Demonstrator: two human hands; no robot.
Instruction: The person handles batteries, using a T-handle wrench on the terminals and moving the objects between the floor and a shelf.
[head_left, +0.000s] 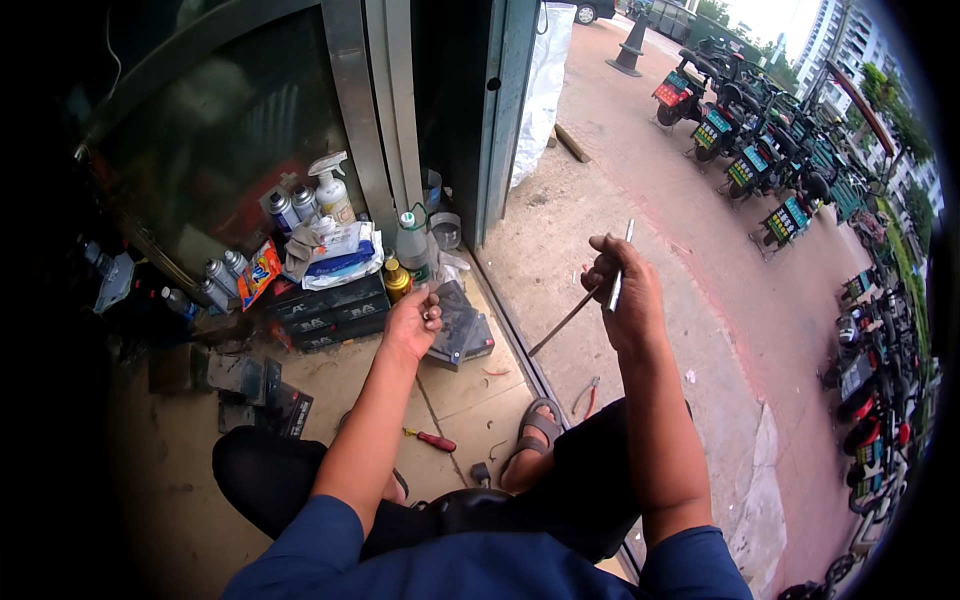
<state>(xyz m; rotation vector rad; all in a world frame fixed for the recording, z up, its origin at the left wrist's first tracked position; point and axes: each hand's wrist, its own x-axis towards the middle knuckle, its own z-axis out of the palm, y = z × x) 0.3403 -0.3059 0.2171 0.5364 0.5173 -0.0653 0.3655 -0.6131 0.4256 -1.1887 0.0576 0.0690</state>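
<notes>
My right hand (632, 290) is closed around a T-handle wrench. Its silver crossbar (621, 265) sticks up past the fingers, and its thin dark shaft (562, 325) slants down to the left, toward the door track. My left hand (409, 322) is raised over the tiles, fingers curled in a pinch; a tiny bit shows at the fingertips, too small to name. Below the hands, a red and yellow screwdriver (434, 440) lies on the tiled floor. Red-handled pliers (591, 397) rest outside the track, and a small black part (481, 473) is between my feet.
Black boxes (335, 318) carry wipes packs, beside spray cans (284, 213) and a white spray bottle (331, 190). A gold bottle (397, 280) and flat dark boxes (460, 330) stand near my left hand. The metal door track (510, 335) divides tiles from pavement. Parked scooters (770, 175) line the right.
</notes>
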